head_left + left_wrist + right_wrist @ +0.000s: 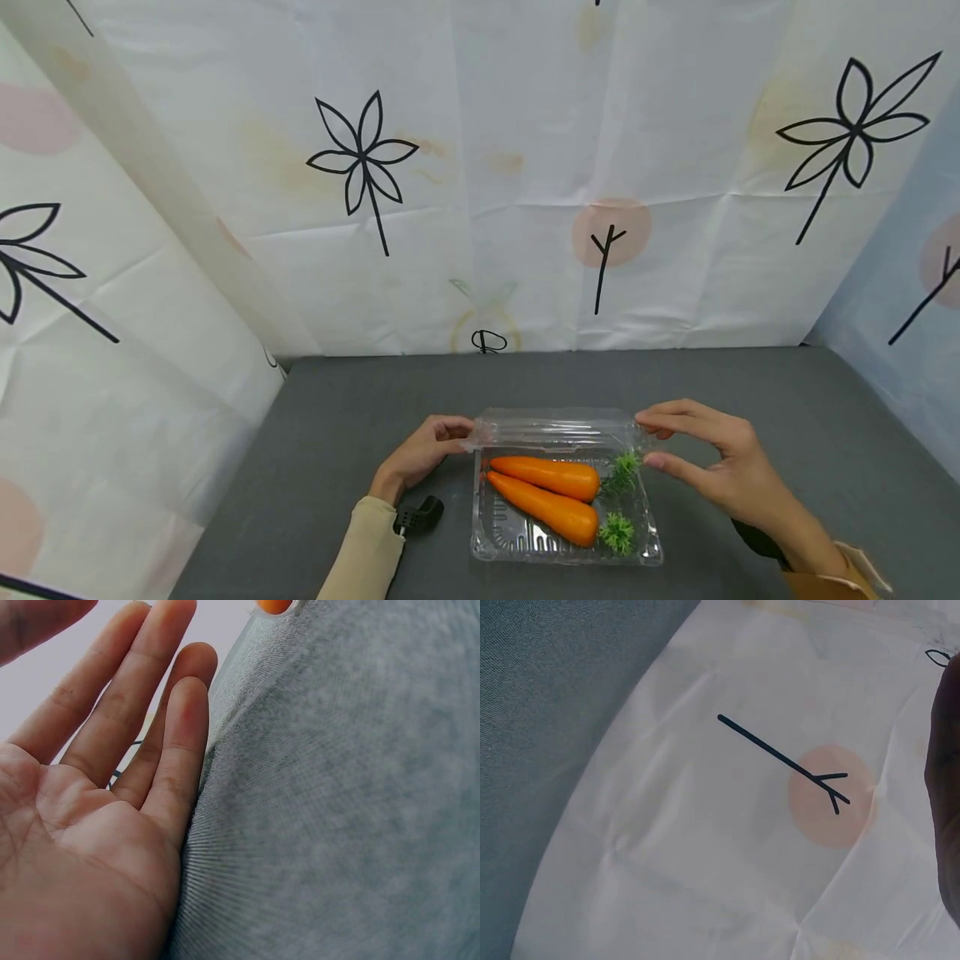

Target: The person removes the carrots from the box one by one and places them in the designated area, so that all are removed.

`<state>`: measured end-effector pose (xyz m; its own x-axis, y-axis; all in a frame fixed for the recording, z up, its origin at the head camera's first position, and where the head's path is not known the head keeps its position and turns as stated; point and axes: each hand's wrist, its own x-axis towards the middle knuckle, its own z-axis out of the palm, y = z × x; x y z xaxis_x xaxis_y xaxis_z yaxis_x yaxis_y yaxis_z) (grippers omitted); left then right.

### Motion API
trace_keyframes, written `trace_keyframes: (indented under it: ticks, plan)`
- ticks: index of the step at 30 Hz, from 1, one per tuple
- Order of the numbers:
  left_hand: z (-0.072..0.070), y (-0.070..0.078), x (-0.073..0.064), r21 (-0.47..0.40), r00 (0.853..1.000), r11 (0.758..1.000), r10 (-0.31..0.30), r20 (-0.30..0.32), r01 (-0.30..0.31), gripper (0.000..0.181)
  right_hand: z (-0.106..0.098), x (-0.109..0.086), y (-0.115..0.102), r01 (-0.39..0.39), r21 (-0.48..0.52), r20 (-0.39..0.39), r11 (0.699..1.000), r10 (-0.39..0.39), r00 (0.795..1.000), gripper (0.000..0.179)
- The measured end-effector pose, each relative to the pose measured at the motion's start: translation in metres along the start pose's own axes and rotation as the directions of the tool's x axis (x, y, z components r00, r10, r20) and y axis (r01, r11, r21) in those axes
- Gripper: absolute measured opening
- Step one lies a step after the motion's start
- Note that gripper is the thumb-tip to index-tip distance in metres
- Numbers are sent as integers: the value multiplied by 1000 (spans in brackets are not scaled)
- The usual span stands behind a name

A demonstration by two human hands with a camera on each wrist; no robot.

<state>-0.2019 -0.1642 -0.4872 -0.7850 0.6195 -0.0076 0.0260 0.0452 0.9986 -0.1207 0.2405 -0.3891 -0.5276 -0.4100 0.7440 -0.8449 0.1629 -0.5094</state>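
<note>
A clear plastic clamshell container (498,546) lies on the grey table, its hinged lid (555,429) raised at the far side. Inside are two orange carrots (551,512), pointed ends to the left, with green leafy tops (617,533) on the right. My left hand (423,454) pinches the lid's left corner between thumb and fingers. In the left wrist view its fingers (176,742) reach forward, the foremost tips cut off. At the lid's right corner, my right hand (720,458) touches with extended fingertips, the thumb apart below. The right wrist view shows only a dark strip of that hand (945,787).
The grey table (375,387) spreads around the container. White printed cloth (525,167) stands behind and along both sides. A black wrist strap (422,515) is on the left forearm.
</note>
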Motion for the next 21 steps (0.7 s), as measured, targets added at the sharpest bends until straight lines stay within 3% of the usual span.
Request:
trace_keyframes:
  ticks: [4,8,10,13,21]
  plan:
    - [1,2,1,15,1000,1000,3,4,-3,30,-1,12,9,-1,62,-66,998,5,998,31]
    - [1,3,1,28,1000,1000,5,7,-5,28,-2,23,13,-141,-11,-91,990,140,986,30]
    - [1,3,2,24,1000,1000,2,5,-3,29,-2,28,16,-233,-53,-98,971,227,969,32]
    - [1,2,2,18,1000,1000,0,3,0,30,-1,35,26,-338,-28,-104,941,333,937,30]
    - [2,1,2,5,1000,1000,7,5,-7,30,4,45,61,-471,21,-15,882,471,882,37]
